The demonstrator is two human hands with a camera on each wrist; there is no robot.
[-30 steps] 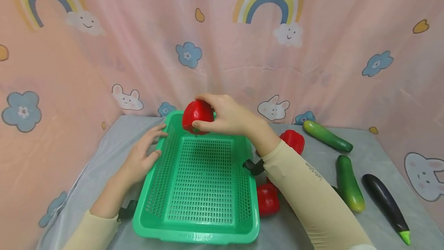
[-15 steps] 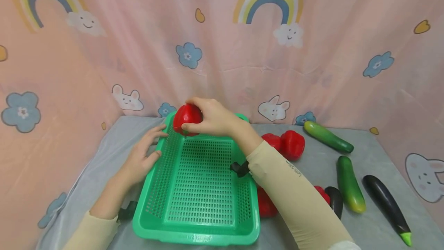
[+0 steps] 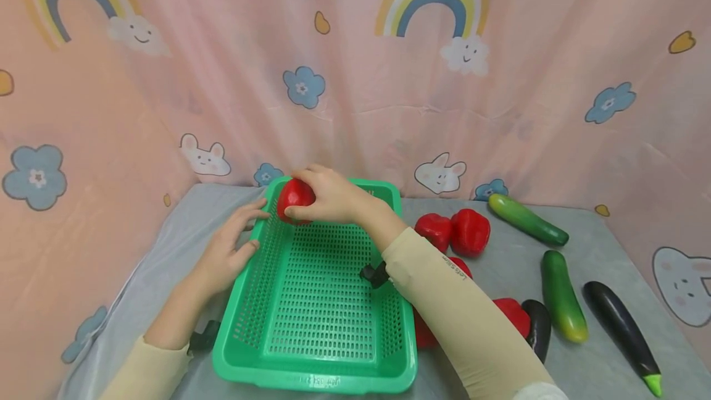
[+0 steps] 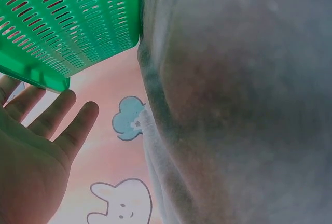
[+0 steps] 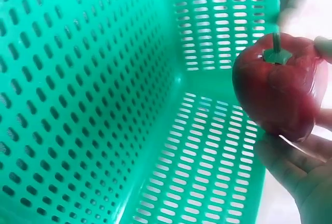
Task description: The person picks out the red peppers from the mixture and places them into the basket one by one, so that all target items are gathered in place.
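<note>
My right hand (image 3: 330, 197) grips a red bell pepper (image 3: 295, 200) between thumb and fingers, over the far left corner of a green plastic basket (image 3: 313, 380). In the right wrist view the bell pepper (image 5: 280, 86) shows its green stem, with fingers curled below it and the perforated basket walls close by. My left hand (image 3: 224, 252) rests along the basket's left rim, fingers extended. Seen from the left wrist, the fingers of the left hand (image 4: 36, 151) lie straight at the edge of the basket (image 4: 78, 22).
Several red bell peppers (image 3: 470, 233) lie right of the basket, some partly hidden by the right sleeve. Farther right are two green cucumber-like vegetables (image 3: 562, 295), a long eggplant (image 3: 621, 332) and a dark vegetable (image 3: 537, 326). A pink patterned curtain (image 3: 355, 79) hangs behind the grey cloth (image 3: 483, 283).
My right hand has carried the red bell pepper leftward and lower, toward the basket's far left corner. The left hand has stayed at the rim.
</note>
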